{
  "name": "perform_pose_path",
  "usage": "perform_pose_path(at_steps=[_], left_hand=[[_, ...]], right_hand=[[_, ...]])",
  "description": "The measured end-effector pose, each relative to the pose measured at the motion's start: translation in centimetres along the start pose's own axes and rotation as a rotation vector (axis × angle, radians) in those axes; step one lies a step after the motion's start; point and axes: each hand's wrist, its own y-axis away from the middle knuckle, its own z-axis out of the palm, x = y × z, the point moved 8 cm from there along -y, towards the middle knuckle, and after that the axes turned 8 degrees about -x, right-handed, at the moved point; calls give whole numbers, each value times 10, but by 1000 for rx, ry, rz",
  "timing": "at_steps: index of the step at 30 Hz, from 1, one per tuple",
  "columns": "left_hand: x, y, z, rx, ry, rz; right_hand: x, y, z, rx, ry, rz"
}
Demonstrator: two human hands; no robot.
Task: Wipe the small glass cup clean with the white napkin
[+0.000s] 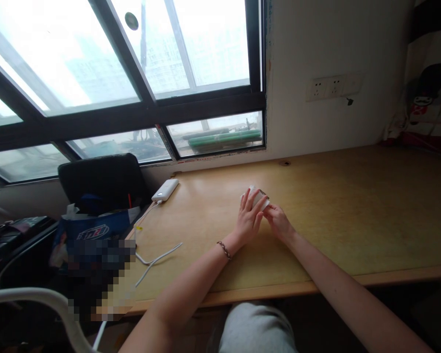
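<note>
Both my hands are together over the middle of the wooden table [327, 220]. Between them is a small white thing [257, 198], paper-like in look, with a dark patch on its far right side; I cannot make out its kind. My left hand [248, 215], with a braided bracelet at the wrist, lies over it, fingers bent across the top and thumb at the near side. My right hand [277, 220] pinches its near right edge, thumb and fingertips closed. The fingers hide much of the thing.
A white power bank [165, 190] with a cable plugged in lies at the table's left edge. Another white cable [158, 259] end lies nearer to me. Left of the table stand a black chair [103, 176] and a blue bag [95, 228]. A window and wall sockets [327, 87] are behind.
</note>
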Motion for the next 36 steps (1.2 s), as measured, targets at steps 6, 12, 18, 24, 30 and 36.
perform_pose_path(at_steps=[6,12,18,24,30,36], left_hand=[[-12,-4,-10,108,434,-111],[-38,-5,-1,120,639,-225],[-55,-1,21,91,967,-376],[-61,6,57,106,1299,-527],[-60,7,57,85,1235,-543],[-49,2,34,50,885,-378]], right_hand=[[11,0,-14,61,-147,58],[23,-2,-26,171,-384,120],[29,-3,-35,273,-434,173],[23,-3,-57,322,-426,99],[26,-1,-60,376,-446,139],[43,0,-54,358,-387,281]])
